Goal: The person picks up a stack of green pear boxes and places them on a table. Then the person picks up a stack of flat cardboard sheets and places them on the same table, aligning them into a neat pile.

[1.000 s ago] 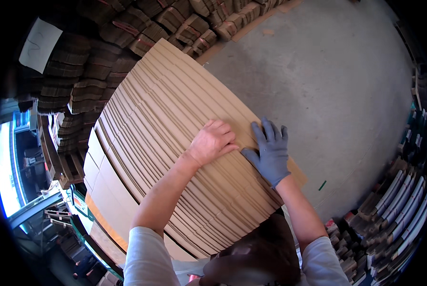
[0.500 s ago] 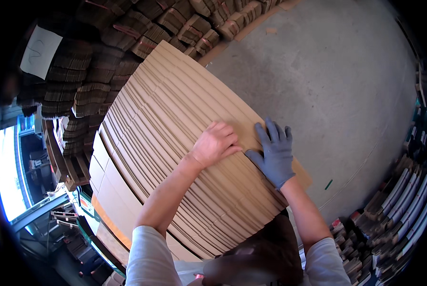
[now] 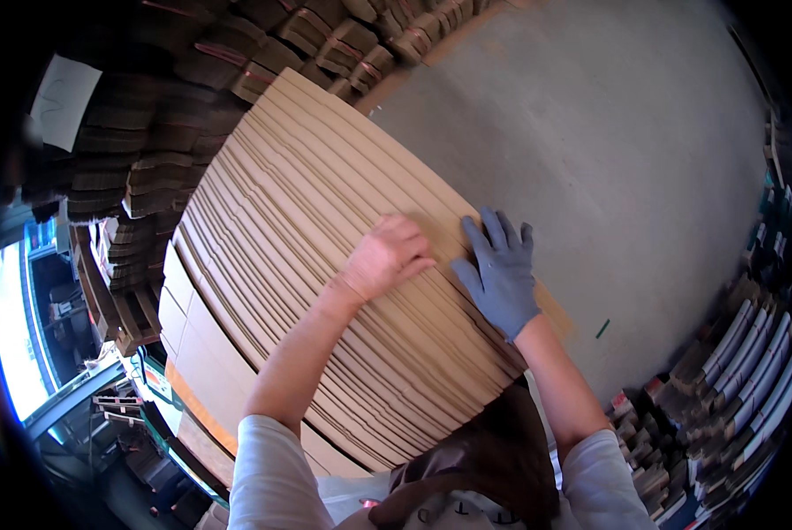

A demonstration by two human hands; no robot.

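Both hands lie flat and open, clasping nothing: the bare left hand (image 3: 387,256) and the grey-gloved right hand (image 3: 500,276) press side by side on the tall stack of flattened brown cardboard sheets (image 3: 325,265), near its right edge. Bundled cartons (image 3: 325,40) are piled behind it. A white paper sign (image 3: 64,102) hangs at upper left.

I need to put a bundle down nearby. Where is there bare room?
The grey concrete floor lies bare between the cardboard sheet stack and the stacked bundles at right. Crowded: the left side, with banded cardboard bundles; both hands press the stack top.
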